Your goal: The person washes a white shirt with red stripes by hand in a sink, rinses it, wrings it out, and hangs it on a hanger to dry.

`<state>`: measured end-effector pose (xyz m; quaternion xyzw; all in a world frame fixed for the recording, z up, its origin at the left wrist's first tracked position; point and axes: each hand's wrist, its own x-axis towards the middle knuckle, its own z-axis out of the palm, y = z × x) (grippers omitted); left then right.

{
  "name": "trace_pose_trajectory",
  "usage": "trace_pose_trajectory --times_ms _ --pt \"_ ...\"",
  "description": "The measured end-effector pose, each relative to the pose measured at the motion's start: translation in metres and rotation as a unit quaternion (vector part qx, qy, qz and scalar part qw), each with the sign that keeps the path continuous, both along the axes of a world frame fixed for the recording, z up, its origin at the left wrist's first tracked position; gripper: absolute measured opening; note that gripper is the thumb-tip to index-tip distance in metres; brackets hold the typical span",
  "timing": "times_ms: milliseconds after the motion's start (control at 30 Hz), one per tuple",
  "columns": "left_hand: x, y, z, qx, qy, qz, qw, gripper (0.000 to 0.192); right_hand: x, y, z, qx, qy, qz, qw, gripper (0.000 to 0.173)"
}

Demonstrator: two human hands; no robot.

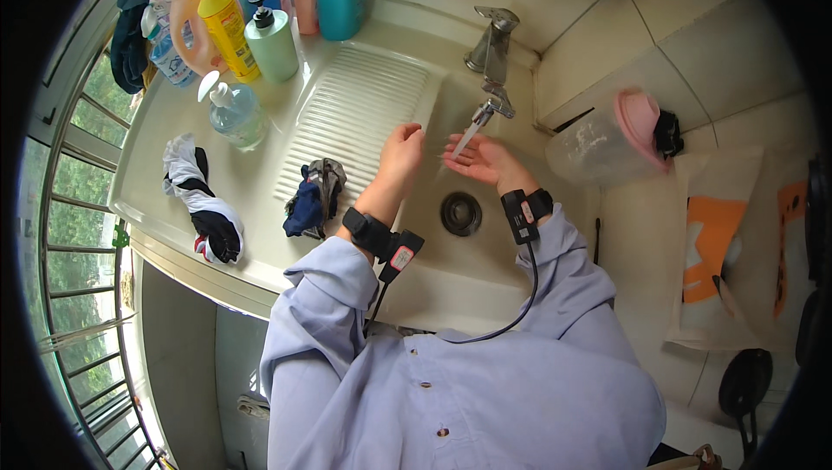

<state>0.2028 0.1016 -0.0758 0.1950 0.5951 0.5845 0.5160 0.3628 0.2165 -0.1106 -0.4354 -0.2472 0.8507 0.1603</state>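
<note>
My right hand is palm up in the sink basin, its fingers slightly spread and nothing held. A stream of water from the swivel nozzle of the chrome faucet falls onto its fingers. My left hand hovers at the inner edge of the ribbed washboard, thumb side up. Its fingertips and palm are hidden, and no object shows in it. A crumpled bundle of dark blue and grey cloth lies at the washboard's lower left corner, apart from my left wrist.
Twisted black-and-white cloth lies on the left counter. A clear pump bottle, a green pump bottle, a yellow bottle and other bottles stand behind it. A pink-rimmed plastic container leans right of the basin. The drain is uncovered.
</note>
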Motion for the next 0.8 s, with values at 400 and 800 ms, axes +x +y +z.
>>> trace_pose_trajectory --times_ms 400,800 --pt "0.022 0.001 0.016 0.005 -0.105 -0.084 0.991 0.031 -0.005 0.018 0.031 0.009 0.207 0.067 0.976 0.021" --pt "0.043 0.02 0.016 0.085 -0.209 -0.077 0.971 0.03 0.13 -0.001 0.008 0.191 -0.218 0.279 0.916 0.032"
